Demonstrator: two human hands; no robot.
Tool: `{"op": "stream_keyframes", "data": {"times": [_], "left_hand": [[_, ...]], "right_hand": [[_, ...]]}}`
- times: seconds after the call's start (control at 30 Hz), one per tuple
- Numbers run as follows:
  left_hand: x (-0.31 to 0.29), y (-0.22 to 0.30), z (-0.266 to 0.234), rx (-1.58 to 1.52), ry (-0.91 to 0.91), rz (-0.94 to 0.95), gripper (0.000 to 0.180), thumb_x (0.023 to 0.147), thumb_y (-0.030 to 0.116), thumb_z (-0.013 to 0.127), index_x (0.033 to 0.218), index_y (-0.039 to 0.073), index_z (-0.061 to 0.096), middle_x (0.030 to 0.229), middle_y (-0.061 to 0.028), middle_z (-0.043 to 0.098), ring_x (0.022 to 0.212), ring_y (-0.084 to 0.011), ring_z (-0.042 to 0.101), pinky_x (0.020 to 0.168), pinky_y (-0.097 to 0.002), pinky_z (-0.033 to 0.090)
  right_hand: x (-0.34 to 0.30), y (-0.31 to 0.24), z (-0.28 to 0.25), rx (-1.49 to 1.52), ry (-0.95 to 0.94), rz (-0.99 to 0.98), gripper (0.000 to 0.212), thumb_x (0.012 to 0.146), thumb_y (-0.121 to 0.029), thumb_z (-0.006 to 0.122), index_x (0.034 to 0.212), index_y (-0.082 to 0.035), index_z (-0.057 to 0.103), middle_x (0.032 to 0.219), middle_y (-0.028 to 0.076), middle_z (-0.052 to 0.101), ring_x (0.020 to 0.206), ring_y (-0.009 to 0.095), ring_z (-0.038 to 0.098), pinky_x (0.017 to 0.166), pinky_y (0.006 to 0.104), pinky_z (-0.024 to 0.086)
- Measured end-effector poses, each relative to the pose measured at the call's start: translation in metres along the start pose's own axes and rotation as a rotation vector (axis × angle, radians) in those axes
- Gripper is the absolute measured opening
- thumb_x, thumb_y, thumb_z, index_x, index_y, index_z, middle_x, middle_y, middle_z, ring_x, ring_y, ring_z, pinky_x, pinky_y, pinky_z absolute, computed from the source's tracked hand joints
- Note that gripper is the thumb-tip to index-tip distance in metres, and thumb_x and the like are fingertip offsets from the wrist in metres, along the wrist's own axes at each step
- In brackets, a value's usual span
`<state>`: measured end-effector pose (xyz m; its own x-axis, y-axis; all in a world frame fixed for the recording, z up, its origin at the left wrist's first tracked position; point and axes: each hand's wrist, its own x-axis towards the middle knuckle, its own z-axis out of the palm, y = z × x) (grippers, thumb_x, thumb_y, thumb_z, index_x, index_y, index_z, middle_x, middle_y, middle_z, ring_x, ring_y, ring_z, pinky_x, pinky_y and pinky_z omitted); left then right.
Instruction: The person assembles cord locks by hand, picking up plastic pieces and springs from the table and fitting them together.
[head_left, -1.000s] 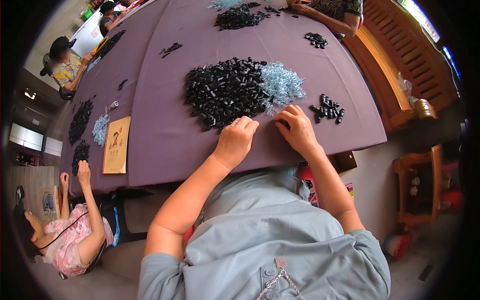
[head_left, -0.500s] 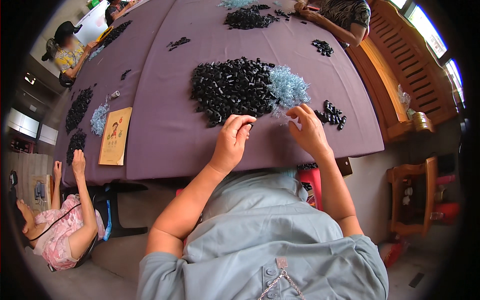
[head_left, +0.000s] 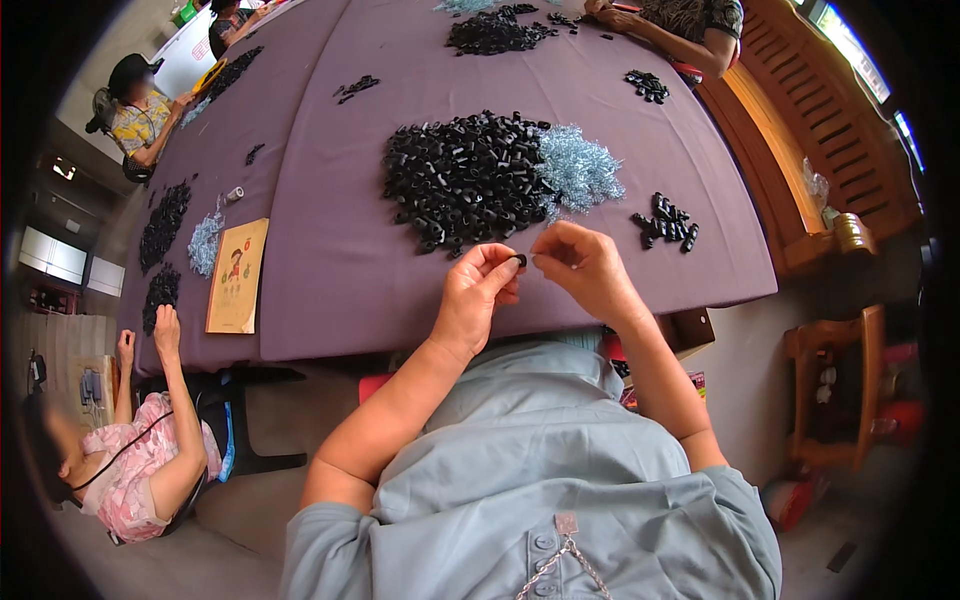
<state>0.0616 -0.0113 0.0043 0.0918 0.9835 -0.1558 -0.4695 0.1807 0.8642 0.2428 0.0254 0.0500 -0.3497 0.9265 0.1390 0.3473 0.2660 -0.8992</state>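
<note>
Booklet [head_left: 238,276]: flat, tan with red figure, laid at table's [head_left: 340,270] left edge. Left hand [head_left: 478,292]: closed, black piece [head_left: 520,260] pinched at fingertips, above near table edge. Piece judged light, stiff, small, easily dropped; best held by its sides. Right hand [head_left: 583,266]: fingers curled beside piece; contents cannot be told. Behind: black heap [head_left: 462,180], silver heap [head_left: 580,170].

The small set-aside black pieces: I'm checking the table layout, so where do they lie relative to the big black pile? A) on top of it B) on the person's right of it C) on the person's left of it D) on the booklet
B: the small group of black pieces lies on the purple cloth to the person's right of the big black pile, beyond the silvery heap.
</note>
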Motion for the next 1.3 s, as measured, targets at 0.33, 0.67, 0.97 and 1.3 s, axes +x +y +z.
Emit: {"op": "stream_keyframes", "data": {"times": [0.33,0.67,0.97,1.3], "left_hand": [[-0.009,-0.003,0.0,0.081,-0.074,-0.087,0.02,0.095,0.014,0.065,0.109,0.001,0.061,0.093,-0.0069,0.071,0.077,-0.011,0.066,0.068,-0.024,0.055],[-0.021,0.006,-0.013,0.099,-0.102,-0.159,0.017,0.096,0.012,0.063,0.108,0.001,0.061,0.091,-0.0083,0.07,0.071,-0.0123,0.066,0.065,-0.0258,0.057],[-0.038,0.03,-0.044,0.13,0.069,0.053,0.013,0.095,0.013,0.062,0.104,0.004,0.059,0.088,-0.0071,0.069,0.07,-0.0104,0.065,0.065,-0.0244,0.055],[-0.031,0.038,-0.067,0.104,0.184,0.111,0.01,0.096,0.01,0.061,0.104,0.005,0.058,0.094,-0.0089,0.069,0.074,-0.0116,0.065,0.069,-0.0256,0.056]], "right_hand": [[-0.007,0.006,0.005,0.174,-0.042,0.056,0.009,0.085,0.0,0.068,0.094,0.002,0.068,0.078,0.004,0.066,0.074,0.009,0.062,0.068,0.0251,0.051],[-0.011,0.009,0.024,0.221,-0.145,-0.036,0.007,0.086,0.0,0.068,0.093,0.003,0.069,0.086,0.003,0.061,0.075,0.01,0.06,0.068,0.0245,0.05],[0.005,-0.007,0.044,0.047,-0.171,-0.162,0.02,0.09,-0.006,0.066,0.109,-0.002,0.069,0.085,0.007,0.059,0.072,0.016,0.06,0.067,0.029,0.049],[0.054,0.013,0.088,-0.595,-0.043,-0.519,0.011,0.076,-0.009,0.07,0.087,-0.006,0.068,0.088,0.008,0.059,0.09,0.028,0.058,0.077,0.0393,0.051]]}}
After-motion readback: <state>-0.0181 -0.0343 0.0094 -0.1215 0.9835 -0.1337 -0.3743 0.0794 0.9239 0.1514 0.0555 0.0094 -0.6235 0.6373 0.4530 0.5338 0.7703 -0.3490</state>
